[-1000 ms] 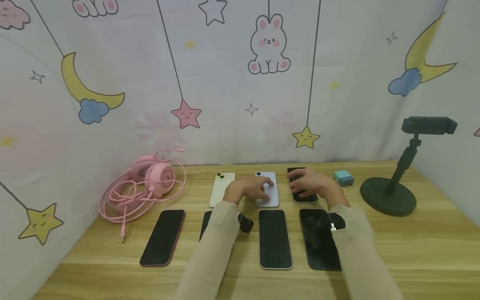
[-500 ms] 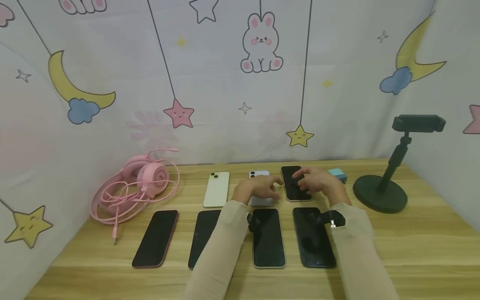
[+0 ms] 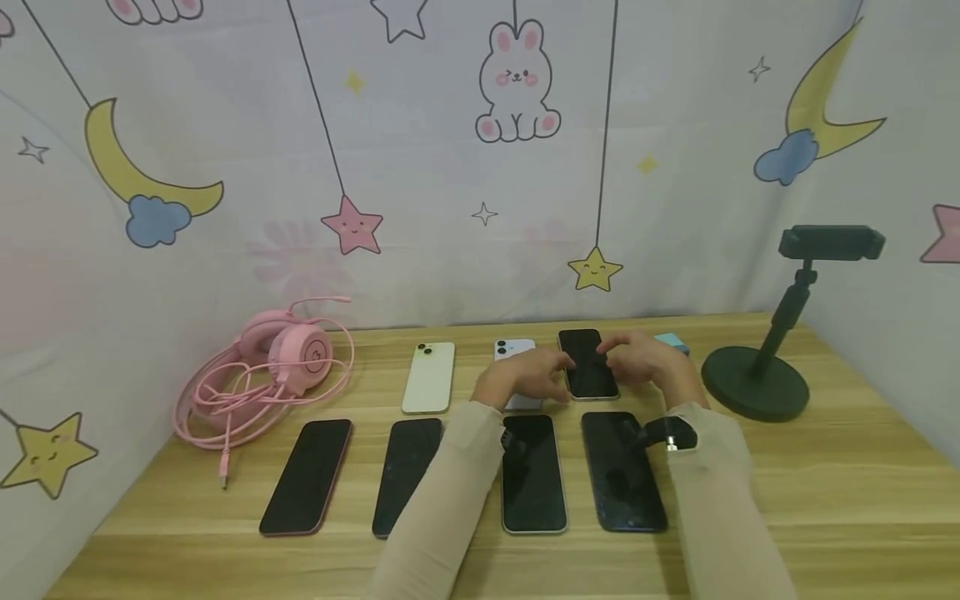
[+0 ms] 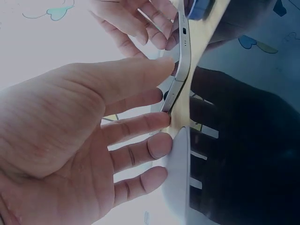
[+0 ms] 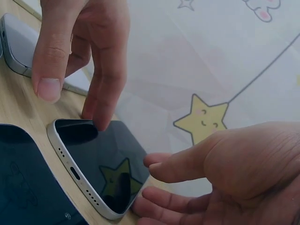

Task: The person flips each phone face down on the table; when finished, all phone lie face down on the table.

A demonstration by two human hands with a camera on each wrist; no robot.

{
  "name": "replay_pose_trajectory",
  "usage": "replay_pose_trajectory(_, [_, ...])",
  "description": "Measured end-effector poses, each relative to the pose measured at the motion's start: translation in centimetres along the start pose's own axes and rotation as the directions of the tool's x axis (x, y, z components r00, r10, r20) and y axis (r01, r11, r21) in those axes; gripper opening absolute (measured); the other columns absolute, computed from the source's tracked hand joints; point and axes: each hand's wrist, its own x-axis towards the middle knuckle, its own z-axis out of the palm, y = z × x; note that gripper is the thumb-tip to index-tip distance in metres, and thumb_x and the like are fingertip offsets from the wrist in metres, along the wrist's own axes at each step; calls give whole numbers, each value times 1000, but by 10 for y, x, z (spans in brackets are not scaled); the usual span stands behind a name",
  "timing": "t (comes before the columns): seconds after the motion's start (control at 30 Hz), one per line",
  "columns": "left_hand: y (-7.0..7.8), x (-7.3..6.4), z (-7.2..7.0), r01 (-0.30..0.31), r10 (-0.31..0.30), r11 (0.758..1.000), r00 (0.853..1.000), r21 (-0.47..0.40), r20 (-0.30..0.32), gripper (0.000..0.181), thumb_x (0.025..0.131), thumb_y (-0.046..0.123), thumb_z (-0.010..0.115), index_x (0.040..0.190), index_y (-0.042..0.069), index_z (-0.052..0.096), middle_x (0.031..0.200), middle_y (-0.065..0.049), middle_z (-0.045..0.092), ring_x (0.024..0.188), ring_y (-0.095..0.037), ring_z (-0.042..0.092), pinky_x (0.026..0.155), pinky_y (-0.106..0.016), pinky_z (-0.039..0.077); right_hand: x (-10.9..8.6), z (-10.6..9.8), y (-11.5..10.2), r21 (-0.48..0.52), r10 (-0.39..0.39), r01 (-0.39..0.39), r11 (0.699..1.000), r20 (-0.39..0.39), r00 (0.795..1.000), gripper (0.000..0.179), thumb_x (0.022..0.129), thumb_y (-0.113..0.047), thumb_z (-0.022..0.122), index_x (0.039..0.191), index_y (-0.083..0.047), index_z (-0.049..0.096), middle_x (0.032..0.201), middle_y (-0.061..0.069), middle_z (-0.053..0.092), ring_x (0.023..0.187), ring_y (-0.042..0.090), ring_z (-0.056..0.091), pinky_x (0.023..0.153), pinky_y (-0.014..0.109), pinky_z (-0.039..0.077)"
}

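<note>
A black-screened smartphone with a pale frame lies face up in the back row. My left hand reaches its left edge, fingers loosely bent, over a lilac phone lying camera side up. From the other side my right hand meets the right edge of the black-screened phone. In the right wrist view, the right thumb and fingertips are at the edge of that phone, and a left fingertip comes down at its far left side. Neither hand's fingers curl round it.
A cream phone lies back left. In front are several dark-screened phones, including one at far left and one at right. A pink headset sits left; a blue charger and black stand are right.
My left hand has moved right from the lilac phone to the black-screened one. My right hand has shifted from over that phone's screen to its right edge. The view has turned slightly right.
</note>
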Motion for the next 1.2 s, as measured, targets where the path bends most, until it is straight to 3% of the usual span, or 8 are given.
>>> replay_pose_trajectory(0.23, [3, 1, 1, -3, 4, 1000, 1000, 26, -15, 58, 95, 26, 70, 146, 5, 49, 146, -10, 52, 134, -23, 48, 109, -33, 38, 0, 2, 2, 31, 17, -16, 999, -13, 1000, 43, 94, 6, 47, 137, 9, 48, 105, 18, 55, 78, 18, 55, 68, 28, 50])
replay_pose_trajectory(0.4, [6, 2, 3, 10, -9, 1000, 999, 27, -31, 61, 94, 29, 72, 145, 6, 49, 143, -9, 55, 130, -21, 52, 105, -32, 41, 0, 2, 5, 49, 49, -47, 998, -41, 998, 45, 95, 4, 47, 139, 5, 49, 117, 20, 52, 87, 21, 55, 73, 28, 49])
replay_pose_trajectory(0.63, [9, 2, 1, 38, -36, 997, 999, 61, -36, 65, 93, 31, 73, 148, 9, 47, 141, -6, 56, 127, -19, 54, 104, -32, 42, 2, 1, 3, 53, 60, -56, 997, -67, 996, 50, 95, 0, 49, 145, 1, 45, 127, 21, 45, 103, 28, 46, 81, 33, 39])
replay_pose_trajectory(0.77, [9, 3, 1, 49, -47, 997, 998, 53, -33, 67, 94, 33, 72, 150, 10, 44, 138, -5, 57, 122, -17, 56, 102, -32, 44, 2, 0, 1, 89, 74, -67, 994, -73, 995, 52, 95, -1, 50, 147, -1, 41, 113, 16, 49, 91, 23, 48, 77, 32, 39])
replay_pose_trajectory(0.87, [8, 3, 2, 48, -47, 998, 998, 42, -36, 69, 94, 34, 71, 151, 9, 42, 131, -5, 59, 114, -17, 57, 101, -31, 44, 3, 0, 1, 142, 74, -62, 988, -82, 994, 52, 97, -1, 50, 148, -2, 39, 93, 8, 50, 73, 15, 46, 67, 27, 39])
replay_pose_trajectory(1.0, [8, 4, 4, 33, -32, 999, 999, 14, -30, 68, 95, 33, 70, 152, 8, 41, 135, -7, 58, 119, -18, 56, 103, -31, 43, 1, -1, 1, 226, 50, -32, 974, -74, 996, 57, 100, -2, 49, 153, -4, 30, 72, 0, 47, 58, 9, 42, 56, 24, 36])
replay_pose_trajectory(1.2, [11, 5, 4, -4, 2, 999, 999, -47, -46, 65, 96, 32, 69, 151, 10, 42, 141, -9, 55, 130, -19, 51, 106, -31, 40, -3, -4, -4, 272, 18, 1, 962, -65, 998, 68, 101, -2, 46, 159, -9, 12, 71, 1, 47, 60, 11, 42, 59, 26, 35])
